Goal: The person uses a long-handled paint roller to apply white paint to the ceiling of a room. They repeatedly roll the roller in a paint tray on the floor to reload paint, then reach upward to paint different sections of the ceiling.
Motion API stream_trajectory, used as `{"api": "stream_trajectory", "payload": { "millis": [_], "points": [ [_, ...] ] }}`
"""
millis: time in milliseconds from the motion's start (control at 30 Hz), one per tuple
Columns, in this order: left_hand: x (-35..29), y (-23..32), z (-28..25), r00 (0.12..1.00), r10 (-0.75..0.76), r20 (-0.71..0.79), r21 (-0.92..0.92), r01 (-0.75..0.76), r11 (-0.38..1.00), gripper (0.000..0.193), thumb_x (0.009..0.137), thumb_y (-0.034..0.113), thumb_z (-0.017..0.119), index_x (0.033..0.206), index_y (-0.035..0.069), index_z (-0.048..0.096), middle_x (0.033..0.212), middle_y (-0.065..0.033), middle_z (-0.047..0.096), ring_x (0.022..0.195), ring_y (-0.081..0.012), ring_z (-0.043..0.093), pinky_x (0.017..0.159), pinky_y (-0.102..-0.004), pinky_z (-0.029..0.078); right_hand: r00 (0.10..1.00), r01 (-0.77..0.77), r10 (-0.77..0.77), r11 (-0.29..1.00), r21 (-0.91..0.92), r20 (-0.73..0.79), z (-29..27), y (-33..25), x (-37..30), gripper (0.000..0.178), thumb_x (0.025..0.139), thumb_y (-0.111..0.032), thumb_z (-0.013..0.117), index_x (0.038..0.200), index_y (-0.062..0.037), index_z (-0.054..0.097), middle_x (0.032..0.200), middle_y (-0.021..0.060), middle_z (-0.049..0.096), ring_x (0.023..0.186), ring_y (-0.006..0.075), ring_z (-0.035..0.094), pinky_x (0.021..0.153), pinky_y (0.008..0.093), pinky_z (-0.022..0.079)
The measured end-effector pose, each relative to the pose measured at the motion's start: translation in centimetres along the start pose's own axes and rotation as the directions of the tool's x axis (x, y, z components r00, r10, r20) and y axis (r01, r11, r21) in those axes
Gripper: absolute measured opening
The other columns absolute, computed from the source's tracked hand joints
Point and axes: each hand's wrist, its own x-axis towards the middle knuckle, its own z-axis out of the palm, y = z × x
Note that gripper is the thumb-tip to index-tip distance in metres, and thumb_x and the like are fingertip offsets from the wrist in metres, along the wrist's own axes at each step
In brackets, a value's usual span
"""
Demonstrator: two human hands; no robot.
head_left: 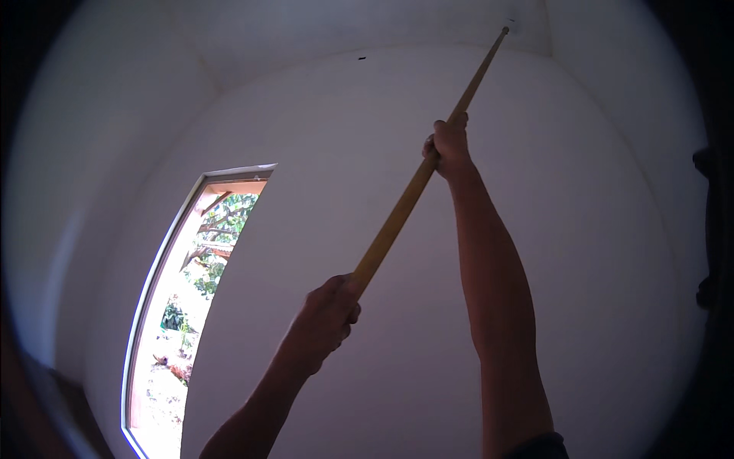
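Observation:
A long wooden pole (395, 219) slants up from the middle of the view to the far upper right. Low on it, my left hand (325, 315) is closed round the shaft, and the pole's lower end is hidden in that grip. Higher up, with the arm stretched out, my right hand (451, 147) wraps the same pole. The thin far tip comes up close beside a small pale spot on the ceiling (428, 23); whether they touch I cannot tell.
A tall window (141, 336) on the left opens onto bright greenery. Plain pale walls (344, 168) surround me. A small dark mark (362, 58) shows near the ceiling edge. At the right rim stands a dark shape (712, 226) I cannot make out.

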Motion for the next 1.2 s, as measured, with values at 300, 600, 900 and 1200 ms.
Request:
{"api": "stream_trajectory", "payload": {
  "millis": [300,600,900,1200],
  "points": [
    [11.4,-1.5,0.2,0.993,0.081,0.082,-0.060,-0.076,0.995,0.048,0.105,0.051,0.051,0.113,0.004,0.058,0.077,0.0017,0.050,0.057,-0.0031,0.038,0.047,-0.0222,0.034,0.999,0.034,-0.035,0.998,-0.054,-0.005,-1.8,4.1,10.3,0.044,0.098,-0.004,0.051,0.130,-0.0209,0.025,0.081,0.0082,0.048,0.052,0.0169,0.050,0.047,0.0354,0.049],
    [11.8,-1.9,-0.8,0.991,0.133,0.034,-0.041,-0.131,0.991,0.048,0.107,0.045,0.051,0.126,0.002,0.060,0.077,0.0014,0.052,0.056,-0.0030,0.038,0.046,-0.0215,0.033,0.999,0.019,-0.017,0.999,-0.045,0.041,-0.8,4.1,10.4,0.077,0.098,-0.004,0.048,0.154,-0.0240,-0.001,0.074,0.0081,0.048,0.050,0.0183,0.051,0.046,0.0370,0.051],
    [0.6,-1.1,-2.6,0.995,0.041,-0.087,0.000,-0.041,0.999,0.048,0.105,0.043,0.057,0.126,0.000,0.062,0.073,0.0016,0.052,0.054,-0.0026,0.041,0.046,-0.0211,0.035,0.998,-0.033,0.036,0.998,-0.063,0.054,2.2,1.0,-0.3,0.093,0.098,-0.008,0.046,0.162,-0.0307,-0.017,0.071,0.0068,0.050,0.052,0.0168,0.051,0.047,0.0352,0.051],
    [-18.5,1.8,-9.3,0.983,-0.018,-0.181,0.160,0.048,0.986,0.049,0.102,0.040,0.066,0.129,-0.001,0.060,0.072,0.0026,0.056,0.055,-0.0025,0.047,0.047,-0.0200,0.039,0.994,-0.109,0.109,0.994,-0.024,0.013,10.0,-7.4,-18.1,0.090,0.098,-0.012,0.048,0.164,-0.0351,-0.009,0.077,0.0083,0.051,0.055,0.0180,0.053,0.048,0.0349,0.052]
  ]
}}
